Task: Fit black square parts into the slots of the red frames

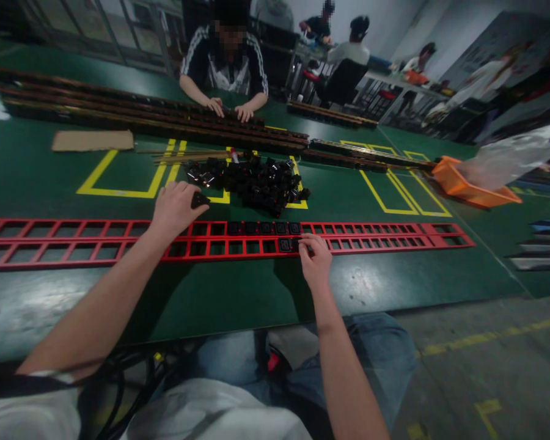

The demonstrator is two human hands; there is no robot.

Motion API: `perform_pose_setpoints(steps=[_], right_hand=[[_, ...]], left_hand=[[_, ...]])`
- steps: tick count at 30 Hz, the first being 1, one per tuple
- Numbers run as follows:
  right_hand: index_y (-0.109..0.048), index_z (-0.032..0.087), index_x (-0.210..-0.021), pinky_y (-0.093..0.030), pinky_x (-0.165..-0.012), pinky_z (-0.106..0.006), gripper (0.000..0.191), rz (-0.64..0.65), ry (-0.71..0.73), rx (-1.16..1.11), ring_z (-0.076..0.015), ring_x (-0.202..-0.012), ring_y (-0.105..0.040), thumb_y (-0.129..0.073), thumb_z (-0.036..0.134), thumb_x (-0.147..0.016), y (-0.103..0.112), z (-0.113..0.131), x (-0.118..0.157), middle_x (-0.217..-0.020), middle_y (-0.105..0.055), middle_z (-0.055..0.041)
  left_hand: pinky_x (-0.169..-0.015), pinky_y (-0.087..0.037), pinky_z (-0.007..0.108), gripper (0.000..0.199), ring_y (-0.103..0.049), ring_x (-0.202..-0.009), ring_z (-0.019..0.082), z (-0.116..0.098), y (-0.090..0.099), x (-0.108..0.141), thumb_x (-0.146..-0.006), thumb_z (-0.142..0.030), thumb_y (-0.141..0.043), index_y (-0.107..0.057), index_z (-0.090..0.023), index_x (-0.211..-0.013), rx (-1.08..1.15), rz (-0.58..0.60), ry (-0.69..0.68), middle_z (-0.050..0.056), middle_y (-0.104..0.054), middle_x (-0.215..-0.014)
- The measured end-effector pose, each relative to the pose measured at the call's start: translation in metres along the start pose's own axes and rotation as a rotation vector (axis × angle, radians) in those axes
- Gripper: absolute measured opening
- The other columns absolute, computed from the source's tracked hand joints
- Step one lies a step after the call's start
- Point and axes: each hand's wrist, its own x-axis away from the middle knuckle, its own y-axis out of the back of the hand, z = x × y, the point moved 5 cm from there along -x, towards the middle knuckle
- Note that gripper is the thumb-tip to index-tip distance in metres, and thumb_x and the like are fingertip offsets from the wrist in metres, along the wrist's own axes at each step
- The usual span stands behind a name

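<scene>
Black block (200, 200): clamping it in fingers of the left hand (176, 205). Touching another block (296, 244) in the red frame (256, 238) with right hand (316, 256) fingers; cannot tell if clamped.

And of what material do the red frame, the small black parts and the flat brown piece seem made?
Red frame: plastic or painted metal, low sheen; even colour leaves this open.
Small black parts: probably plastic; glints in the pile suggest gloss, perhaps some metal.
Brown piece: likely cardboard; matt surface, uneven edges.
</scene>
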Motion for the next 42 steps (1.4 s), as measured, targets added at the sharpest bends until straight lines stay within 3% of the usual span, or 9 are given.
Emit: perform_pose_setpoints(steps=[3, 8, 13, 17, 21, 29, 32, 36, 42], right_hand=[[-0.072, 0.023, -0.084, -0.053, -0.092, -0.045, 0.015, -0.002, 0.0, 0.008, -0.0244, -0.1, -0.067, -0.058, 0.022, -0.091, 0.0, 0.0, 0.0, -0.102, -0.074, -0.0074], [-0.071, 0.022, -0.085, -0.053, -0.093, -0.045, 0.015, -0.004, 0.012, 0.008, -0.0244, -0.1, -0.067, -0.058, 0.022, -0.091, 0.0, 0.001, 0.0, -0.102, -0.074, -0.0081], [-0.071, 0.022, -0.084, -0.053, -0.092, -0.044, 0.015, -0.004, -0.006, 0.001, -0.0242, -0.099, -0.067, -0.058, 0.021, -0.091, 0.0, 0.001, 0.0, -0.102, -0.074, -0.0082], [-0.071, 0.023, -0.084, -0.053, -0.093, -0.044, 0.015, -0.003, -0.013, 0.003, -0.0242, -0.099, -0.067, -0.058, 0.021, -0.091, 0.0, 0.001, 0.0, -0.102, -0.074, -0.0081], [-0.071, 0.022, -0.084, -0.053, -0.093, -0.043, 0.016, -0.002, -0.004, 0.001, -0.0241, -0.1, -0.067, -0.057, 0.021, -0.091, 0.0, 0.002, 0.0, -0.102, -0.073, -0.0084], [-0.071, 0.022, -0.083, -0.052, -0.093, -0.044, 0.015, -0.004, 0.004, 0.006, -0.0241, -0.099, -0.067, -0.058, 0.021, -0.091, 0.0, 0.001, 0.0, -0.1, -0.074, -0.0077], [-0.071, 0.023, -0.084, -0.053, -0.092, -0.043, 0.015, -0.003, 0.014, 0.007, -0.024, -0.1, -0.067, -0.058, 0.021, -0.091, 0.0, 0.001, 0.0, -0.101, -0.074, -0.0078], [-0.071, 0.023, -0.084, -0.053, -0.092, -0.044, 0.015, -0.004, 0.01, 0.009, -0.0242, -0.1, -0.067, -0.057, 0.021, -0.091, -0.001, 0.001, 0.0, -0.101, -0.074, -0.0077], [-0.071, 0.023, -0.083, -0.053, -0.092, -0.044, 0.015, -0.01, -0.003, 0.01, -0.0243, -0.099, -0.067, -0.058, 0.022, -0.091, -0.001, 0.001, 0.0, -0.1, -0.074, -0.0076]], left_hand=[[-0.103, -0.046, 0.045, 0.038, -0.054, -0.121, 0.031, -0.006, 0.0, 0.004, -0.091, -0.043, -0.061, -0.057, -0.02, -0.122, 0.172, -0.034, -0.09, 0.012, -0.059, -0.126], [-0.095, -0.052, 0.038, 0.04, -0.059, -0.108, 0.023, -0.014, -0.016, 0.011, -0.086, -0.032, -0.064, -0.05, -0.02, -0.121, 0.413, 0.018, -0.214, 0.009, -0.056, -0.12], [-0.103, -0.049, 0.041, 0.054, -0.057, -0.116, 0.025, -0.024, -0.02, 0.013, -0.084, -0.027, -0.062, -0.046, -0.019, -0.135, 0.401, 0.077, -0.253, 0.011, -0.052, -0.124], [-0.105, -0.049, 0.045, 0.043, -0.057, -0.117, 0.027, -0.028, -0.018, 0.013, -0.086, -0.03, -0.061, -0.055, -0.02, -0.127, 0.39, 0.117, -0.287, 0.011, -0.052, -0.127], [-0.109, -0.046, 0.047, 0.038, -0.055, -0.122, 0.028, -0.026, -0.02, 0.012, -0.085, -0.028, -0.061, -0.054, -0.02, -0.122, 0.411, 0.101, -0.28, 0.01, -0.056, -0.127], [-0.093, -0.052, 0.042, 0.046, -0.058, -0.106, 0.027, -0.023, -0.016, 0.013, -0.08, -0.049, -0.075, -0.063, -0.019, -0.114, 0.427, 0.009, -0.321, 0.008, -0.057, -0.112], [-0.086, -0.054, 0.039, 0.038, -0.061, -0.098, 0.024, -0.026, -0.014, 0.015, -0.087, -0.052, -0.067, -0.069, -0.018, -0.105, 0.423, 0.03, -0.361, 0.009, -0.058, -0.111], [-0.091, -0.052, 0.04, 0.036, -0.064, -0.107, 0.026, -0.03, -0.011, 0.018, -0.095, -0.049, -0.055, -0.074, -0.021, -0.105, 0.404, -0.012, -0.418, 0.01, -0.066, -0.122], [-0.09, -0.051, 0.042, 0.04, -0.065, -0.102, 0.026, -0.031, -0.011, 0.018, -0.099, -0.043, -0.043, -0.076, -0.02, -0.099, 0.343, 0.022, -0.38, 0.01, -0.073, -0.103]])
